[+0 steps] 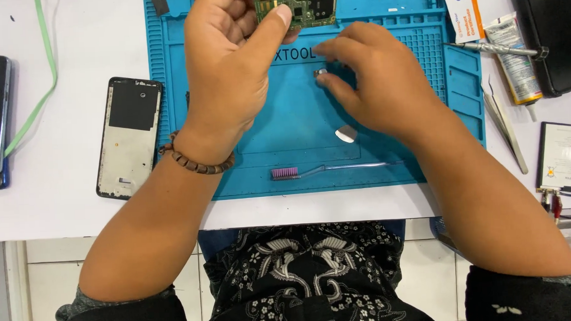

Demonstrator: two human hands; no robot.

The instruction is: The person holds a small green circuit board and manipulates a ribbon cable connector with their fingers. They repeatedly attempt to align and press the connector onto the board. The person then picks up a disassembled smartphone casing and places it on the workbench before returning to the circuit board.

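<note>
Left hand [222, 68] raised over blue repair mat [297, 128], pinching green phone circuit board [302, 5] between thumb and fingers at lower edge. Board looks light, thin, stiff, fragile: best held by bare edges, off components. Right hand [377, 81] closed in fingertip pinch on tiny silvery part [321, 72], just above mat; likely slippery, easily dropped. Pink-bristled brush [327, 170] near mat's front edge; phone frame [130, 137] on white worktop [59, 200], left.

Two hands [231, 67] [378, 87], one green board [305, 5], one blue mat [297, 135], one brush [324, 170], one phone frame [130, 137], one glue tube [516, 64], one pair of tweezers [506, 130].
</note>
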